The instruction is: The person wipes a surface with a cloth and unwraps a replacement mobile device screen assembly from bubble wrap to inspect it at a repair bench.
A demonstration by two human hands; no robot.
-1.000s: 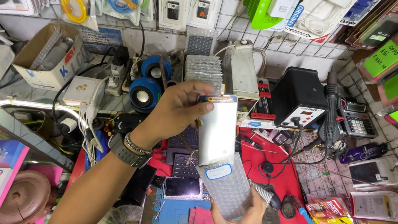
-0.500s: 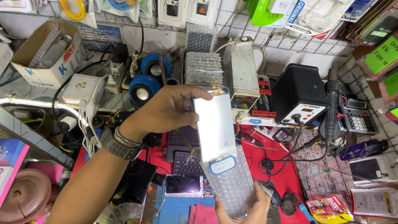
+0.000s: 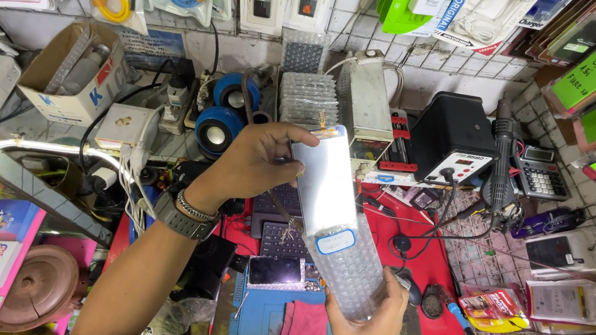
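— Bubble-wrap sleeve point(image 3: 352, 273) sits in our right hand point(image 3: 369, 328), fingers closed round its lower end, above the red mat point(image 3: 443, 284).
— And our left hand point(image 3: 253, 162) pinches the flat panel point(image 3: 323, 182), more than half drawn out; the bottom part remains inside.

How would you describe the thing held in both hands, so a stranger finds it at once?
Look above the red mat at the bench centre. The left hand and right hand hold a flat pale panel half inside a bubble-wrap sleeve. Only this sleeve is lifted and carries an oval sticker.

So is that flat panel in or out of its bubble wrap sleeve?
Partly out: the flat panel sticks up above the bubble wrap sleeve, left hand gripping it.
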